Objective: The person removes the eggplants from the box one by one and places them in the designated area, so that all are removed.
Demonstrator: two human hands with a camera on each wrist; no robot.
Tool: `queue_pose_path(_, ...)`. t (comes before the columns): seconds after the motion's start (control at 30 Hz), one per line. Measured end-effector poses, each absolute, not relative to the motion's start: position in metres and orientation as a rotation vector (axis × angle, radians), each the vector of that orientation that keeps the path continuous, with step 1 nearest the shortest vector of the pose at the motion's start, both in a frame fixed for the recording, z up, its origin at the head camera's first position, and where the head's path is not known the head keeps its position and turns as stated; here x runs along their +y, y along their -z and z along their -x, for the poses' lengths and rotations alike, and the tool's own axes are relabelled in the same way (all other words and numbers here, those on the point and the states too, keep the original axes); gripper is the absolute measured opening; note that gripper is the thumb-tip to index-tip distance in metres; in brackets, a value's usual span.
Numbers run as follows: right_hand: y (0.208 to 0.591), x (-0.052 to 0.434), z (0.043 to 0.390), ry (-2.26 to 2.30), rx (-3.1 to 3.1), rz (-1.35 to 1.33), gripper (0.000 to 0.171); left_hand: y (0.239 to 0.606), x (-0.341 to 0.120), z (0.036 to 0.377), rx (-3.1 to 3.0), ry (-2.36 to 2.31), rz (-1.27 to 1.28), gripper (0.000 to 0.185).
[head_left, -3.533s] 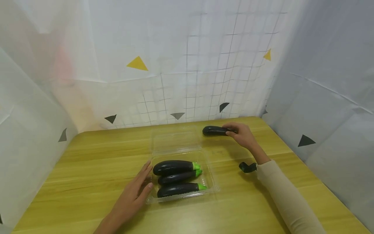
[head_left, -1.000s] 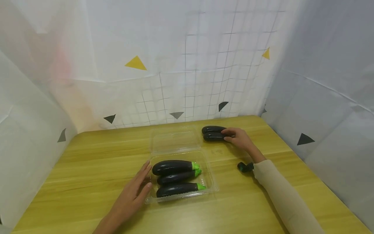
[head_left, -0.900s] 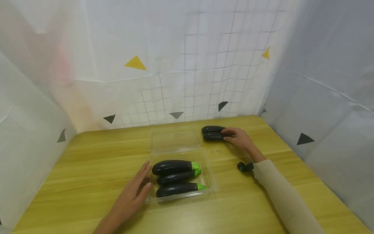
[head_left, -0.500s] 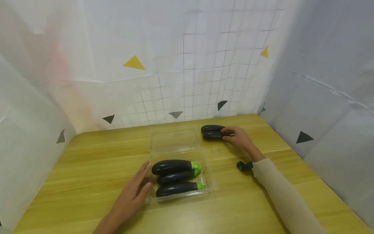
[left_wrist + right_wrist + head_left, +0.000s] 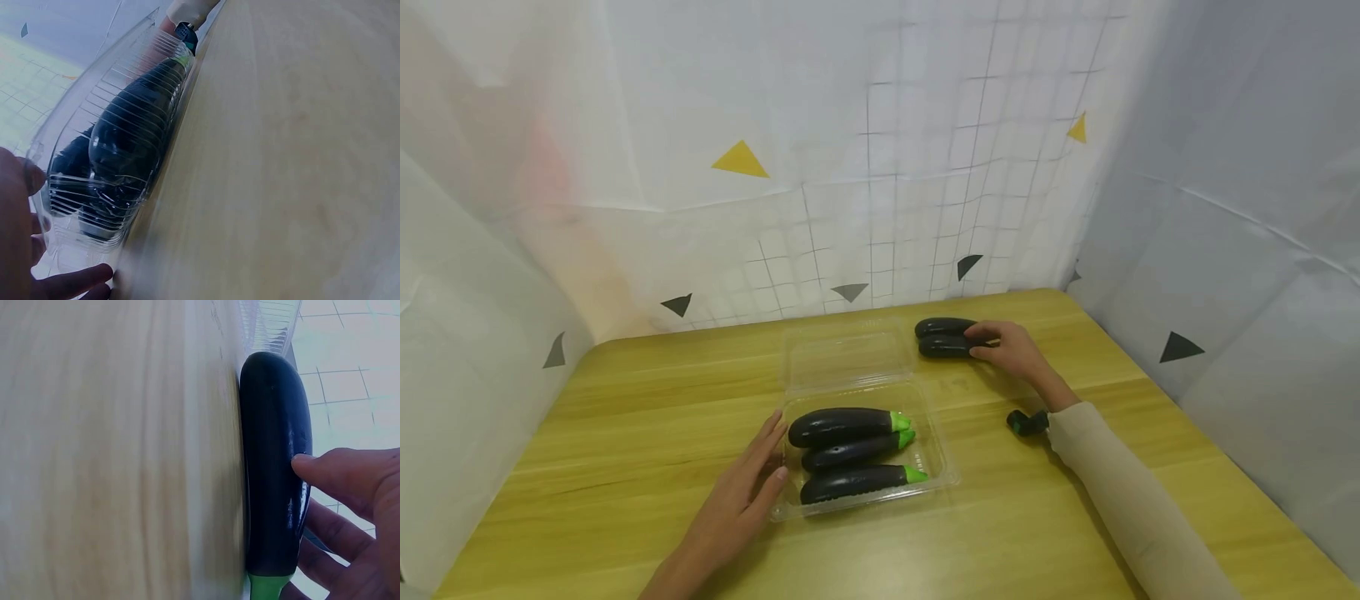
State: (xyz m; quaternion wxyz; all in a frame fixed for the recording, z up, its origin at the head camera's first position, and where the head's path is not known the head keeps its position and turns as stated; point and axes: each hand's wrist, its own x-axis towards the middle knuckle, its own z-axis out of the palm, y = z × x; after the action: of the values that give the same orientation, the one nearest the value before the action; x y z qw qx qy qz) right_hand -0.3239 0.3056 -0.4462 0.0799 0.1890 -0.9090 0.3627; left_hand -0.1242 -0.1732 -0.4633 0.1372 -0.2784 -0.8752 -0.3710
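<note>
In the head view, my left hand [image 5: 737, 492] rests with extended fingers against the left side of a clear plastic clamshell box [image 5: 936, 442]. Three dark eggplants [image 5: 842, 427] with green stems lie in it. At the back right, two more lie side by side: a far eggplant [image 5: 942, 327] and a near eggplant [image 5: 943, 347]. My right hand [image 5: 1011, 350] holds the near one at its stem end, thumb on the near side. In the right wrist view its green stem [image 5: 267, 586] shows, with fingers behind. The left wrist view shows fingers [image 5: 75, 281] at the box's end.
The box's clear lid [image 5: 850, 358] lies folded back behind it on the wooden table [image 5: 662, 417]. A small black device [image 5: 1027, 422] sits at the right sleeve cuff. White sheets [image 5: 625, 250] with coloured triangles stand behind and at both sides.
My right hand and its eggplant have come slightly nearer since 3.5 s ago, and the far eggplant now shows behind. Over the last second both hands are nearly still.
</note>
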Motion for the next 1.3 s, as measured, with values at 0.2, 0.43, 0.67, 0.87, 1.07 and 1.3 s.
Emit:
queue_pose_path(0.2, 0.444, 0.304, 0.321, -1.096, -2.721, -0.564, 0.031, 0.463, -0.173, 0.124, -2.549, 1.062, 0.792, 0.063)
queue_pose_path(0.43, 0.442, 0.302, 0.321, -1.122, -2.706, -0.560, 0.029, 0.462, -0.172, 0.123, -2.556, 1.072, 0.784, 0.064)
queue_pose_path(0.67, 0.438, 0.301, 0.320, -1.108, -2.687, -0.551, 0.029, 0.462, -0.172, 0.123, -2.547, 1.055, 0.785, 0.063)
queue_pose_path(0.87, 0.433, 0.298, 0.317, -1.133, -2.637, -0.558, 0.029, 0.463, -0.172, 0.123, -2.541, 1.062, 0.794, 0.060)
queue_pose_path(1.07, 0.424, 0.292, 0.313, -1.184, -2.596, -0.568, 0.028, 0.462, -0.172, 0.122, -2.543, 1.059, 0.790, 0.058)
queue_pose_path(1.3, 0.416, 0.287, 0.308, -1.202, -2.571, -0.576, 0.027, 0.462, -0.172, 0.123, -2.540, 1.056, 0.785, 0.058)
